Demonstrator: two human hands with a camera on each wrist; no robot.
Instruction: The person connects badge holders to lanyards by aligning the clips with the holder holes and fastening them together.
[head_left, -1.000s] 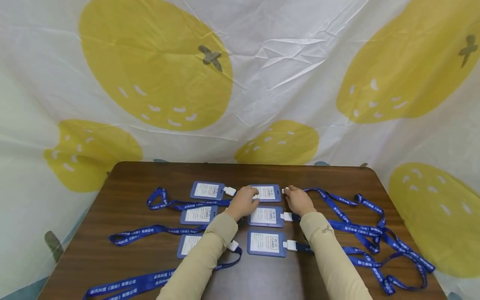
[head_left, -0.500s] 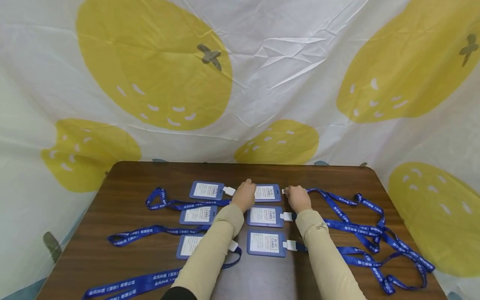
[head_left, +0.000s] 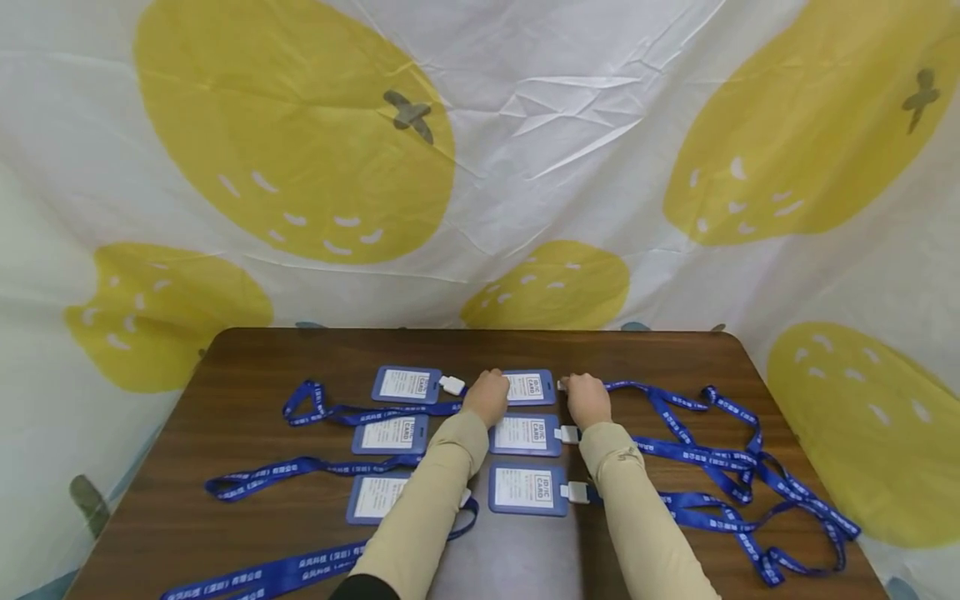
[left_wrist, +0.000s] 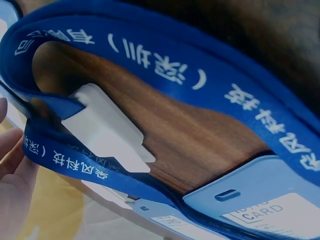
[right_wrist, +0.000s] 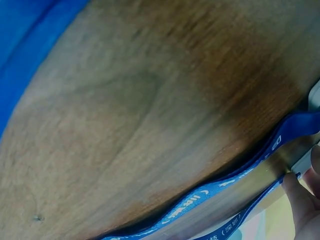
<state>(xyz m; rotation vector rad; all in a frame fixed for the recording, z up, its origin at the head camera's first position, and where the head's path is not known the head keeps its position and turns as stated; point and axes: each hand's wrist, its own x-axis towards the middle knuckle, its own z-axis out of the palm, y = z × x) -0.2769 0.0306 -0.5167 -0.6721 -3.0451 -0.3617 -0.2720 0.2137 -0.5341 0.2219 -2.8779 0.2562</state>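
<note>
Blue badge holders with white ID cards lie in two columns on the table, each with a white clip and a blue printed lanyard. My left hand [head_left: 486, 398] is at the left end of the far right-column badge holder [head_left: 529, 387], covering part of it. Its fingertips are hidden there; I cannot tell whether they grip it. In the left wrist view, a lanyard [left_wrist: 165, 70] loops round a white clip [left_wrist: 105, 127] near the fingers [left_wrist: 15, 165]. My right hand [head_left: 587, 400] pinches the white clip [right_wrist: 304, 162] at the end of that far badge's lanyard, just right of the holder.
Lanyards [head_left: 705, 454] overlap in loops over the table's right side. On the left, other lanyards [head_left: 277, 475] stretch outward from the left-column badge holders [head_left: 405, 384]. A fruit-patterned curtain [head_left: 480, 167] hangs right behind the table's [head_left: 337, 346] far edge.
My left hand has drawn its fingers back from over the far badge's card to its left end. The right hand has stayed at the clip. The view has shifted slightly.
</note>
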